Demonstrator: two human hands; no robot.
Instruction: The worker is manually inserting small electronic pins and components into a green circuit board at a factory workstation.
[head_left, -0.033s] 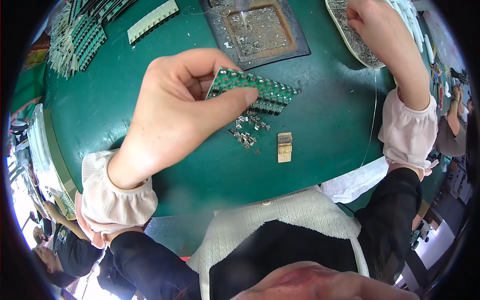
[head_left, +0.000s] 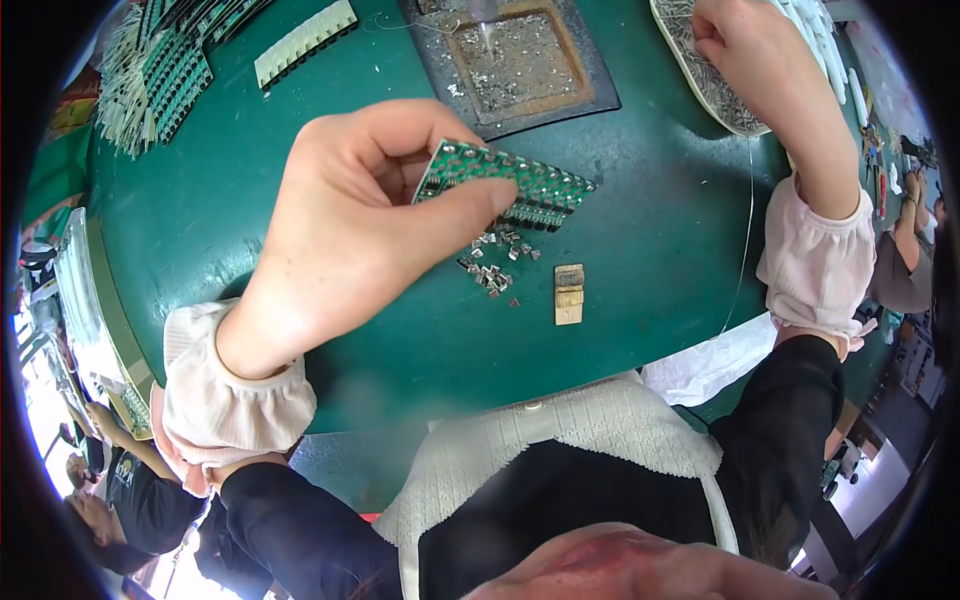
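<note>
My left hand (head_left: 340, 235) grips a green circuit board (head_left: 545, 190) between thumb and fingers, tilted above the table. Rows of solder points and small dark parts show on it; its left end is partly covered by the hand. At the upper right, my right hand (head_left: 755, 50) is over a cream-rimmed tray (head_left: 735, 130) of thin metal pieces, its fingers curled together. Whatever those fingertips hold, if anything, is hidden. Below the board lies a loose cluster of small shiny metal clips (head_left: 490, 277). Beside them is a stepped, brass-coloured block (head_left: 569, 296).
A dark-framed tray (head_left: 603, 98) with solder bits stands at the far middle, a metal tip (head_left: 487, 32) above it. A white strip (head_left: 305, 43) with dark teeth lies far left, near stacked circuit boards (head_left: 178, 85) with white wires. White tubes (head_left: 815, 45) lie at far right.
The circuit board in my left hand has tipped and shifted down very slightly. My right hand stays at the tray.
</note>
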